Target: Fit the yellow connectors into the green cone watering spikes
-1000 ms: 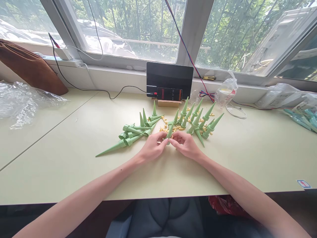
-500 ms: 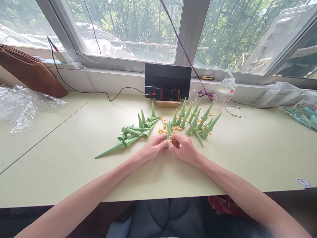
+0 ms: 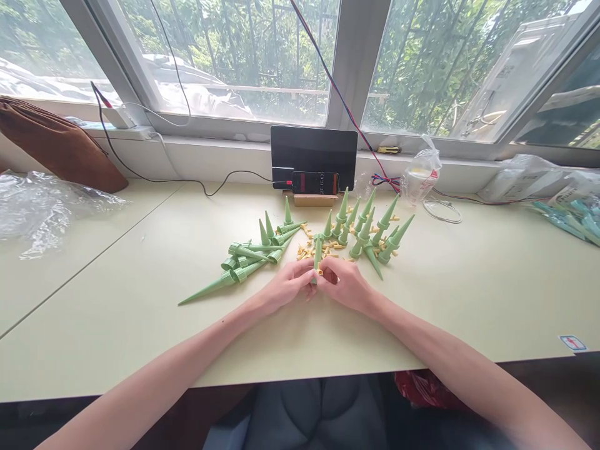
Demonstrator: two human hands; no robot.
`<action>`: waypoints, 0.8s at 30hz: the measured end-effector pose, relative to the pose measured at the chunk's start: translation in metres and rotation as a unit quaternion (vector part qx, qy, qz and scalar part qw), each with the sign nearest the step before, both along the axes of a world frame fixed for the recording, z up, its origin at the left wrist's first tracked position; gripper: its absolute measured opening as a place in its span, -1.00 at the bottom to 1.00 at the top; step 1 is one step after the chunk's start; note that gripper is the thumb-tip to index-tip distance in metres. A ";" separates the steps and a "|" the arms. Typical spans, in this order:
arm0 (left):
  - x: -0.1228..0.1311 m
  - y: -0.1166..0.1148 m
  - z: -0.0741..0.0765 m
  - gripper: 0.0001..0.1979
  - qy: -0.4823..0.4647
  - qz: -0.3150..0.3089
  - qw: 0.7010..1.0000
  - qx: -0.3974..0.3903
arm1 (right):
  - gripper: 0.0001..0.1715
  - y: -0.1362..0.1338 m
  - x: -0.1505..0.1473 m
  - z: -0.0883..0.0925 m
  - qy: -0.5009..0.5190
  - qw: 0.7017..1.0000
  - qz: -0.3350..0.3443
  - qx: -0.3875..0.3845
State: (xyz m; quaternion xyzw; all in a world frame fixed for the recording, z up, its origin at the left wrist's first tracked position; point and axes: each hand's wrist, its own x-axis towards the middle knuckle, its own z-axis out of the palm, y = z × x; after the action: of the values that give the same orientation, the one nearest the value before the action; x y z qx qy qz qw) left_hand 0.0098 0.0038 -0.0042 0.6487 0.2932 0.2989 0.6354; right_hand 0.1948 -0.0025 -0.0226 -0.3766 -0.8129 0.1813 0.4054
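Note:
A green plastic plant watering spike is held between my hands, its wide collar end pointing away from me. My left hand is closed around the spike's near part from the left. With its fingers pinched, my right hand grips a small yellow valve at the spike's side. The fingers hide where the two parts meet. Loose yellow valves lie in a heap just beyond my hands. Several green spikes without visible valves lie or stand on the left. To the right, several spikes fitted with yellow valves mostly stand upright.
A black tablet leans by the window, with a phone on a cardboard stand before it. Clear plastic wrap and a brown bag are at the left. Plastic bags and a bagged cup are on the right.
The view has shifted slightly. Both hands stay together on the same spike and valve, and the spike's collar end shows a little more distinctly. The piles look unchanged.

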 end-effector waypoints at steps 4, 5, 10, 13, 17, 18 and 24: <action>0.000 0.000 -0.003 -0.71 -0.011 0.008 1.000 -0.025 | -0.80 0.001 0.000 -0.001 0.010 1.000 -0.002 -0.005; 0.000 0.000 -0.003 -0.71 -0.014 0.012 0.999 -0.033 | -0.80 0.002 0.000 -0.001 0.013 1.000 -0.003 -0.005; 0.002 -0.002 0.000 -0.68 -0.010 0.055 0.997 -0.059 | -0.81 0.005 0.001 -0.001 0.030 0.999 -0.008 -0.016; 0.002 -0.001 0.004 -0.65 0.026 0.104 0.994 -0.026 | -0.80 0.006 0.001 0.000 0.028 0.999 0.001 -0.021; 0.001 0.000 0.008 -0.66 0.092 0.165 0.981 0.049 | -0.78 0.007 0.003 0.001 0.026 0.999 0.014 -0.033; 0.000 0.000 0.008 -0.68 0.104 0.178 0.975 0.077 | -0.78 0.008 0.004 0.001 0.029 0.999 0.013 -0.039; -0.005 0.001 0.007 -0.74 0.169 0.277 0.924 0.202 | -0.73 0.012 0.010 0.004 0.068 0.994 -0.046 -0.065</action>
State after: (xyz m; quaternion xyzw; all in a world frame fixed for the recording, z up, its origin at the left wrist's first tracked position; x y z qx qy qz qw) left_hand 0.0050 0.0052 0.0023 0.6969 0.4982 0.4018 0.3235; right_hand 0.2047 0.0096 -0.0185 -0.4263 -0.7515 0.2403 0.4425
